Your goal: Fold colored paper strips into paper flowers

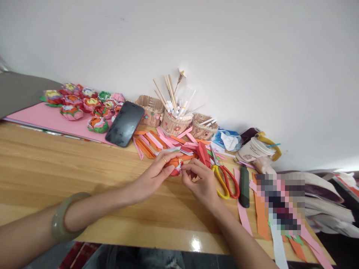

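A small paper flower (175,163) in orange, red and white is held just above the wooden table. My left hand (157,170) grips it from the left, thumb in front and fingers behind. On its right side my right hand (200,180) pinches at the white edge of a petal, with thumb and forefinger pressed together. Behind both hands lie folded paper strips (153,144) in orange, pink and red. Scissors (226,182) with yellow and red handles rest right of my right hand, beside a dark green utility knife (244,186).
Finished paper flowers (71,112) sit on pink paper (36,116) at the left. A phone (125,124) leans by decorated baskets (176,125) holding sticks. A white cup (254,149) and tissue pack (226,139) stand by the wall. Loose strips (260,209) hang over the right edge.
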The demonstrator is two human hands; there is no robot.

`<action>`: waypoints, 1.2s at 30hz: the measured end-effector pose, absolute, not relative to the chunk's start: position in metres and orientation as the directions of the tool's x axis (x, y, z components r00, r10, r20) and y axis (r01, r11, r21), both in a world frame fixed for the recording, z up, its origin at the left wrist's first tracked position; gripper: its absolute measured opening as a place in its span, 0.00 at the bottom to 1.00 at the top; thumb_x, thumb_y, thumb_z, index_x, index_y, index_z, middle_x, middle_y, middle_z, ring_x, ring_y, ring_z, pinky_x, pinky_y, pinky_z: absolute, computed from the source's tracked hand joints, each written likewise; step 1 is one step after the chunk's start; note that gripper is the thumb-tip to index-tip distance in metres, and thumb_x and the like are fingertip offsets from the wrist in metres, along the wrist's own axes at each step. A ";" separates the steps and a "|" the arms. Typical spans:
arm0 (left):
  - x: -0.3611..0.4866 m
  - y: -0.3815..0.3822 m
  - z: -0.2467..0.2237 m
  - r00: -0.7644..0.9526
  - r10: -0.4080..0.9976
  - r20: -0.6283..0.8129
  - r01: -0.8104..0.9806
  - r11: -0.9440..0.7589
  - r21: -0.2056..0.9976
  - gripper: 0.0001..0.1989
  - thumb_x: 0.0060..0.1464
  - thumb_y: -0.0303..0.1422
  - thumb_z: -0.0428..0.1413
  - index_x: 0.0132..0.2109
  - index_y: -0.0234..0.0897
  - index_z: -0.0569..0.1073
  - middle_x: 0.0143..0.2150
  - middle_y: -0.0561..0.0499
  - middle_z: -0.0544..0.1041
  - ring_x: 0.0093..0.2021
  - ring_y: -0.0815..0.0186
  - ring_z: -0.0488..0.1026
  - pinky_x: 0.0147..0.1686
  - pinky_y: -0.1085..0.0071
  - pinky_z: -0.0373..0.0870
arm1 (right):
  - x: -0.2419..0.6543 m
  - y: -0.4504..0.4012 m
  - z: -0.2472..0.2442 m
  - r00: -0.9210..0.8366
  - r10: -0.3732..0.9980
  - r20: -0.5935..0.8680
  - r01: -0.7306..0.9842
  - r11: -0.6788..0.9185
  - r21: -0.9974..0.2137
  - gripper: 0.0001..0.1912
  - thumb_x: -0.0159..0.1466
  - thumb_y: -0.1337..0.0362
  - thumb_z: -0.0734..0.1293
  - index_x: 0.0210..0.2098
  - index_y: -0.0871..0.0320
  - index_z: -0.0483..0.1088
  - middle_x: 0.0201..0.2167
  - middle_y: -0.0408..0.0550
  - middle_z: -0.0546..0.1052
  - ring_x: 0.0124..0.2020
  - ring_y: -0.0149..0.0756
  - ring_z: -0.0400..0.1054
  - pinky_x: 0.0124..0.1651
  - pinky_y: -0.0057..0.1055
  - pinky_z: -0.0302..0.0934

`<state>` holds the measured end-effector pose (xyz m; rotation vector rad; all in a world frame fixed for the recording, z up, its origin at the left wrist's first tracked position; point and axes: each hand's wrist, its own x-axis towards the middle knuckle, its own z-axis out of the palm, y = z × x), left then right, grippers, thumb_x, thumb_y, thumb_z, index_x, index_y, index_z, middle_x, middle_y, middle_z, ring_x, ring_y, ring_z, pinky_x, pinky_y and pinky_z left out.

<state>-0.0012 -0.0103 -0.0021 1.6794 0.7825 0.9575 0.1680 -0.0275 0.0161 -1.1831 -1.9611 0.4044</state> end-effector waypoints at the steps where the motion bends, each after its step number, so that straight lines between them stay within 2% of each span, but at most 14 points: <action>1: -0.001 -0.010 -0.003 0.473 0.852 0.226 0.054 -0.284 0.957 0.18 0.61 0.39 0.43 0.56 0.43 0.63 0.58 0.47 0.62 0.62 0.63 0.54 0.63 0.61 0.47 | 0.168 -0.027 0.015 -0.256 0.843 0.473 0.602 0.522 -0.604 0.07 0.58 0.71 0.62 0.29 0.60 0.72 0.22 0.44 0.68 0.22 0.27 0.61 0.24 0.24 0.57; 11: 0.000 -0.008 -0.008 0.457 0.853 0.252 0.098 -0.330 0.939 0.18 0.60 0.36 0.45 0.56 0.46 0.64 0.57 0.48 0.62 0.60 0.63 0.56 0.62 0.59 0.49 | 0.168 -0.027 0.009 -0.233 0.845 0.482 0.672 0.498 -0.548 0.08 0.59 0.71 0.62 0.28 0.61 0.73 0.21 0.43 0.68 0.21 0.27 0.61 0.23 0.25 0.56; 14: 0.000 -0.007 -0.008 0.437 0.864 0.251 0.102 -0.325 0.940 0.18 0.60 0.36 0.46 0.56 0.45 0.64 0.57 0.47 0.63 0.61 0.63 0.56 0.62 0.59 0.49 | 0.168 -0.028 0.013 -0.202 0.884 0.422 0.620 0.449 -0.643 0.07 0.58 0.69 0.63 0.28 0.60 0.74 0.20 0.43 0.68 0.21 0.27 0.60 0.23 0.25 0.54; 17: -0.001 -0.006 -0.008 0.444 0.860 0.251 0.073 -0.314 0.947 0.18 0.59 0.37 0.47 0.56 0.45 0.65 0.57 0.47 0.64 0.61 0.61 0.57 0.62 0.59 0.50 | 0.170 -0.026 0.018 -0.189 0.939 0.289 0.519 0.345 -0.782 0.06 0.57 0.67 0.65 0.27 0.59 0.75 0.22 0.44 0.70 0.22 0.27 0.59 0.23 0.25 0.53; 20: -0.002 -0.006 -0.007 0.452 0.858 0.244 0.047 -0.296 0.954 0.18 0.58 0.37 0.47 0.55 0.46 0.66 0.58 0.48 0.64 0.61 0.60 0.57 0.62 0.59 0.51 | 0.173 -0.024 0.020 -0.210 0.961 0.178 0.436 0.256 -0.863 0.06 0.56 0.66 0.66 0.26 0.59 0.74 0.23 0.44 0.70 0.23 0.28 0.59 0.25 0.26 0.53; 25: -0.002 -0.004 -0.006 0.462 0.859 0.221 0.024 -0.261 0.965 0.18 0.58 0.37 0.47 0.55 0.44 0.66 0.58 0.48 0.65 0.60 0.61 0.58 0.62 0.60 0.49 | 0.175 -0.022 0.020 -0.245 0.961 0.126 0.402 0.219 -0.889 0.06 0.56 0.63 0.67 0.26 0.59 0.74 0.24 0.44 0.70 0.24 0.29 0.60 0.27 0.27 0.54; 29: -0.002 -0.004 -0.002 0.482 0.861 0.162 -0.009 -0.179 0.984 0.18 0.58 0.37 0.48 0.54 0.44 0.67 0.60 0.49 0.65 0.61 0.59 0.57 0.63 0.57 0.48 | 0.174 -0.022 0.020 -0.260 0.955 0.146 0.424 0.249 -0.871 0.07 0.57 0.64 0.67 0.25 0.59 0.73 0.23 0.43 0.69 0.24 0.28 0.59 0.26 0.26 0.54; 32: -0.002 -0.005 0.001 0.521 0.849 0.083 -0.064 -0.058 0.996 0.19 0.58 0.39 0.47 0.56 0.46 0.66 0.62 0.49 0.62 0.62 0.58 0.57 0.59 0.58 0.57 | 0.172 -0.024 0.020 -0.273 0.937 0.217 0.454 0.324 -0.830 0.08 0.58 0.65 0.65 0.26 0.59 0.74 0.22 0.44 0.68 0.24 0.28 0.59 0.26 0.26 0.53; 34: -0.002 -0.007 0.001 0.531 0.846 0.041 -0.100 0.014 0.995 0.20 0.58 0.41 0.47 0.56 0.47 0.65 0.64 0.50 0.59 0.62 0.56 0.56 0.54 0.60 0.65 | 0.171 -0.025 0.020 -0.274 0.928 0.254 0.459 0.358 -0.813 0.09 0.59 0.65 0.64 0.27 0.59 0.75 0.23 0.44 0.68 0.24 0.29 0.59 0.26 0.26 0.53; 36: -0.001 -0.008 0.001 0.531 0.847 0.018 -0.129 0.060 0.990 0.20 0.58 0.41 0.48 0.57 0.47 0.65 0.65 0.50 0.56 0.61 0.55 0.58 0.49 0.62 0.70 | 0.171 -0.025 0.019 -0.245 0.932 0.266 0.435 0.351 -0.830 0.09 0.59 0.65 0.64 0.29 0.58 0.75 0.23 0.45 0.69 0.24 0.29 0.59 0.25 0.26 0.53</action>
